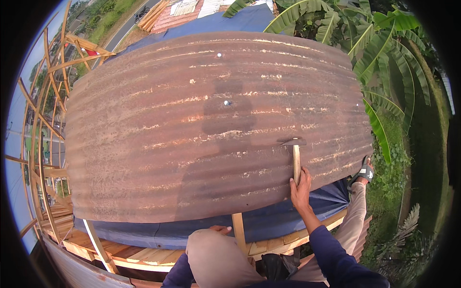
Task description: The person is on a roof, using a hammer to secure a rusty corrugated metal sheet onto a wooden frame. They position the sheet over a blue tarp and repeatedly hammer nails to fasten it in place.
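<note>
My right hand (301, 191) is closed around the wooden handle of a hammer (296, 161). The hammer's dark head lies over a rusty brown corrugated metal sheet (144, 113), casting a small shadow there. Just beyond my bent knee (216, 254), part of my left hand (222, 229) shows beside an upright wooden post (239, 230). The knee covers most of that hand, so whether it holds anything is hidden. Two pale round fastener heads, one far (219, 55) and one closer (227, 103), stand out on the sheet's middle.
Blue tarpaulin (158, 234) runs under the sheet's near edge, above wooden planks (139, 254). My sandalled foot (366, 172) rests at the sheet's right edge. Wooden framing (48, 96) rises at left. Banana leaves (379, 57) crowd the right side, with ground far below.
</note>
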The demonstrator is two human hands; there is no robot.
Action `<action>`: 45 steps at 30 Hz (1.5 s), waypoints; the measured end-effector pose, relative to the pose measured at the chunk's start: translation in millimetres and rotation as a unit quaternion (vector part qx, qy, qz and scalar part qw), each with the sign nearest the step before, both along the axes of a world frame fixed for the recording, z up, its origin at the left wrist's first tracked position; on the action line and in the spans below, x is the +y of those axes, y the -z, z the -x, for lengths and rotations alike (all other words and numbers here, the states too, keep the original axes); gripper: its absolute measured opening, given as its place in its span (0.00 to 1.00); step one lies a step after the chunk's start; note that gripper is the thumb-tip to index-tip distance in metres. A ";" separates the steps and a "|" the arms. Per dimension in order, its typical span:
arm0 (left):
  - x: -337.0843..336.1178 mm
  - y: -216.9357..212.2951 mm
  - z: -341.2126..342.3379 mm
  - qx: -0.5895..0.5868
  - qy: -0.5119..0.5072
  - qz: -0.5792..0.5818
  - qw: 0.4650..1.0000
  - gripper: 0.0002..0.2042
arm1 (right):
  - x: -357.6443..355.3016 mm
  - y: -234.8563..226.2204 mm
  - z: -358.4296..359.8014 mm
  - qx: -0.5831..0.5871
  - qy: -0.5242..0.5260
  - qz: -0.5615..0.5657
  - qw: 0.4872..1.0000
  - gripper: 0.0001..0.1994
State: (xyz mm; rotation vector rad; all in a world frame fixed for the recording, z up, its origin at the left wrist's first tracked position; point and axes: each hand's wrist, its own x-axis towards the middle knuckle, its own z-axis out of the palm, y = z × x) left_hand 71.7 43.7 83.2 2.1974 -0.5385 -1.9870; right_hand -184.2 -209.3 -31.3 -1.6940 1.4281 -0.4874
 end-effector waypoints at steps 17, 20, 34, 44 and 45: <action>-204.7 -19.3 -125.7 -0.619 0.372 0.193 0.664 0.30 | -37.5 34.1 -13.6 0.021 0.028 0.034 0.999 0.25; -203.9 -17.7 -126.2 -0.619 0.370 0.193 0.665 0.30 | -34.9 33.7 -16.2 0.009 0.050 0.013 0.999 0.26; -204.8 -16.0 -121.3 -0.626 0.368 0.216 0.653 0.29 | -34.9 37.1 -14.7 -0.013 0.071 -0.001 0.997 0.27; -208.5 -8.3 -118.9 -0.647 0.373 0.188 0.638 0.29 | -38.5 37.2 -12.2 -0.024 0.081 -0.018 0.996 0.27; -218.6 -12.4 -94.7 -0.621 0.367 0.228 0.654 0.28 | -37.0 41.7 -6.3 -0.018 0.082 -0.013 0.996 0.27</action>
